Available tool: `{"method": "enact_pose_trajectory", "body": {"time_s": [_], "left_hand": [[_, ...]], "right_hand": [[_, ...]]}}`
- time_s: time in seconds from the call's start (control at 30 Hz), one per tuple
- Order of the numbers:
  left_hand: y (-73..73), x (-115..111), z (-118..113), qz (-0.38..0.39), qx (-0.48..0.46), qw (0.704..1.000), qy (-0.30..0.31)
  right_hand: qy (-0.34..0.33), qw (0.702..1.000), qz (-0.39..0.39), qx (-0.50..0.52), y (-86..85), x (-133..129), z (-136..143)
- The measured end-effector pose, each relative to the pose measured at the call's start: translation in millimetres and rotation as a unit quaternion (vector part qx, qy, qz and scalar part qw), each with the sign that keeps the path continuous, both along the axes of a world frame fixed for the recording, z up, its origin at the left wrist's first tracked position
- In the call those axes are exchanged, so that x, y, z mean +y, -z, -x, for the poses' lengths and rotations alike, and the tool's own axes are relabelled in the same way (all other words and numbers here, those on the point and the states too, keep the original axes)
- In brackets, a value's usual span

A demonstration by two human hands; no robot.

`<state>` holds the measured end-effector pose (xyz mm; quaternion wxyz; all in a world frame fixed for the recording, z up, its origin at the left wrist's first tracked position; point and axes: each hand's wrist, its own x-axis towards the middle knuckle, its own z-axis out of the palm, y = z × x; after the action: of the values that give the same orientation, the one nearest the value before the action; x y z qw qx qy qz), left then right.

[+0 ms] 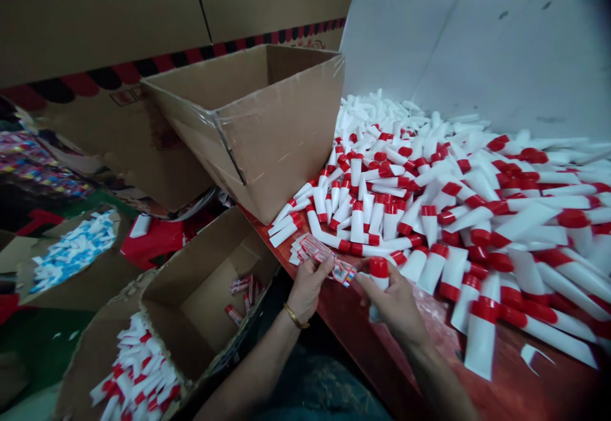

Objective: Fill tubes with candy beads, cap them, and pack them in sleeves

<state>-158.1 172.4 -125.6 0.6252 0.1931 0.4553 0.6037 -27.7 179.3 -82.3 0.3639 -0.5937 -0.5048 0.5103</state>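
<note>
Over the worktop (346, 316), left hand (304, 288) pinches printed labels (315, 249); right hand (403, 309) clasps a red-capped tube (379, 271). Few labelled tubes (240, 285) boxed, many blank tubes (357, 225) loose.

Red table (346, 319) under heaped red-capped white tubes (357, 222) and cardboard box (281, 141).

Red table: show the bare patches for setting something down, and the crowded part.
Bare: the near strip of table between left hand and right hand, and the patch below the white scrap, beside the right forearm. Crowded: beyond the hands, under piled tubes.
</note>
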Motion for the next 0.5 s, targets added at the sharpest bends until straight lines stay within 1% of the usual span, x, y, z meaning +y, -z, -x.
{"method": "enact_pose_trajectory", "body": {"time_s": [0.07,0.17,0.27,0.37,0.43,0.5], "left_hand": [[3.3,-1,0,-0.014,0.035,0.999,0.009],[6.2,-1,1,-0.024,0.099,0.995,0.011],[4.8,-2,0,-0.032,0.16,0.986,0.017],[3.5,-4,-4,-0.036,0.211,0.976,-0.026],[4.9,-5,-8,-0.021,0.182,0.981,-0.067],[7.8,-4,-13,-0.005,0.111,0.99,-0.089]], "right_hand": [[0.002,0.995,0.056,0.077,-0.7,1,2],[0.012,0.987,0.09,0.132,2.0,3,3],[0.019,0.983,0.12,0.138,9.9,6,4],[0.049,0.986,0.112,0.111,22.0,7,6],[0.069,0.99,0.087,0.083,29.9,7,6],[0.062,0.994,0.061,0.062,35.1,5,5]]}}
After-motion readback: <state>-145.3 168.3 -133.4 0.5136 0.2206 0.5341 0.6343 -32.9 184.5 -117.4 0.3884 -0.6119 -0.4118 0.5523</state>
